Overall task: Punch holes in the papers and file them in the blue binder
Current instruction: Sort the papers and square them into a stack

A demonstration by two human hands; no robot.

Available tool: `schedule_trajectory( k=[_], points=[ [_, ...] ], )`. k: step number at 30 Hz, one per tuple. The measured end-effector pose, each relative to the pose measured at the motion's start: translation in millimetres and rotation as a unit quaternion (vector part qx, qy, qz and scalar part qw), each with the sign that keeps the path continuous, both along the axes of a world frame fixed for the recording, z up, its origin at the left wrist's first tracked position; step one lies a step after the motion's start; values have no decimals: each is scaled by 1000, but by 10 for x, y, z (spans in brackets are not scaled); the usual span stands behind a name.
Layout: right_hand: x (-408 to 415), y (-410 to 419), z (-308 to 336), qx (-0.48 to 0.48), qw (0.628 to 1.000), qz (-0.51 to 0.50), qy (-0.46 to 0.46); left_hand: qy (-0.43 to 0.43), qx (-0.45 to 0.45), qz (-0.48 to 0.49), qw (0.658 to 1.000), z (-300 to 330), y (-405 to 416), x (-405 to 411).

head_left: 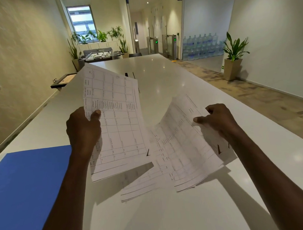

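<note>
Nearest me, the blue binder (29, 186) lies shut on the white table (169, 215), at my left. My left hand (83, 130) pinches one printed table sheet (116, 120); my right hand (218, 119) pinches the sagging stack (181, 148). I judge them light, floppy, best held by the edges.

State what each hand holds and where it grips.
Left hand pinches a printed sheet at its left edge. Right hand grips a sheaf of papers at its right edge.
</note>
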State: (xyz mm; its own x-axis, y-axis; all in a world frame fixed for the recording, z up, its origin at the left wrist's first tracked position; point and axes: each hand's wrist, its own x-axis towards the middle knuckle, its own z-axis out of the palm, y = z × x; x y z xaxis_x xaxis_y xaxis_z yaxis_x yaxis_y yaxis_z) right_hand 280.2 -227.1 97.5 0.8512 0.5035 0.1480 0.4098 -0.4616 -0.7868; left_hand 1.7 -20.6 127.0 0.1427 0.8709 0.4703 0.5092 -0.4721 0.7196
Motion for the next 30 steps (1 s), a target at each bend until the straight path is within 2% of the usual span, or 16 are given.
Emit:
schedule_trajectory(
  k=[4,11,16,20,25,30],
  points=[
    [-30,-23,43,-27,999,7,-15,7,-4,-1,1000,-28,13,22],
    [-152,20,271,-57,985,19,-161,15,-1,-3,1000,-70,32,54],
    [-245,39,477,-47,941,-10,-335,18,-5,0,1000,-79,49,45],
    [-307,52,639,-24,919,0,-395,13,-7,-4,1000,-100,63,16],
    [-439,-28,906,52,912,1,-407,-6,-14,-26,1000,-185,86,0],
    [-456,-52,1142,122,930,8,-348,-28,-50,-57,997,-284,113,65]
  ],
)
